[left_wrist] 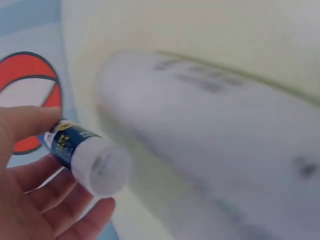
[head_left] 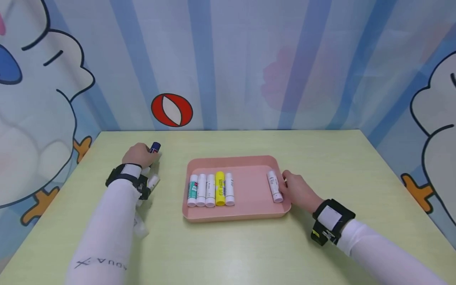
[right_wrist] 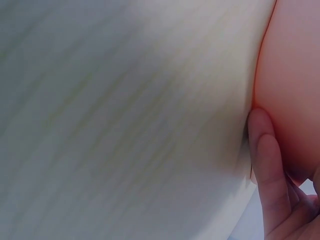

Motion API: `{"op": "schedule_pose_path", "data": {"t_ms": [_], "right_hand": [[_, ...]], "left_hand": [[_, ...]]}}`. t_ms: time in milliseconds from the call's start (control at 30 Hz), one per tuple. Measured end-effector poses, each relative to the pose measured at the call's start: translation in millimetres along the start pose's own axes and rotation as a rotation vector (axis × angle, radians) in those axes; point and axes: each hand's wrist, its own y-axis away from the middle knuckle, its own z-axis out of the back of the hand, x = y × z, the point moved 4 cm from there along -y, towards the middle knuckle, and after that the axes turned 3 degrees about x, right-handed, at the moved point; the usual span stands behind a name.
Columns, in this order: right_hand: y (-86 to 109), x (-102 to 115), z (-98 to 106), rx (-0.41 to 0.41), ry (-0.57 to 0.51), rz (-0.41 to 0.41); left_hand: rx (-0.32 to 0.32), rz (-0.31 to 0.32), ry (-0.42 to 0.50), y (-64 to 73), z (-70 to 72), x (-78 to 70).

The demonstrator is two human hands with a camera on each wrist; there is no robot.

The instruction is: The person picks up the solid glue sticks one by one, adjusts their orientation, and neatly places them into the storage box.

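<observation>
My left hand [head_left: 139, 155], at the far left of the table, pinches a dark blue glue stick [head_left: 154, 147] between thumb and fingers. In the left wrist view the white end of this glue stick [left_wrist: 102, 167] faces the camera. My right hand [head_left: 301, 191] grips the right rim of a pink tray [head_left: 249, 190]; in the right wrist view its fingers [right_wrist: 270, 165] lie against the tray wall. Toward the tray's left side several glue sticks stand in a row, among them a teal one [head_left: 192, 191] and a yellow one [head_left: 220, 189]. A white glue stick [head_left: 274, 186] lies alone near the right rim.
Beside my left forearm more white glue sticks lie on the table, one near the wrist [head_left: 154, 181] and one farther down [head_left: 140, 227], partly hidden by the sleeve. A blue striped backdrop [head_left: 235, 79] rises behind the pale yellow table [head_left: 242, 253].
</observation>
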Motion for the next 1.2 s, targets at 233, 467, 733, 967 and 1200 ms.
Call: {"op": "schedule_pose_path", "data": {"t_ms": [233,467,733,967,1200], "right_hand": [[0.7,2,0,0.003,0.001,-0.008],[0.2,0,0,0.004,-0.001,-0.025],[0.1,1,0,-0.002,0.006,0.001],[0.3,4,0,-0.013,0.009,0.025],[-1.0,6,0,-0.005,0.013,0.043]], "left_hand": [[-0.088,-0.084,0.213,5.7,18.8,-18.5],[0.064,-0.1,0.435,15.2,11.6,-60.1],[0.26,-0.137,0.546,38.2,-23.3,-123.9],[0.412,-0.18,0.605,68.5,-51.6,-179.4],[0.504,-0.185,0.641,74.9,-85.3,-215.6]]}}
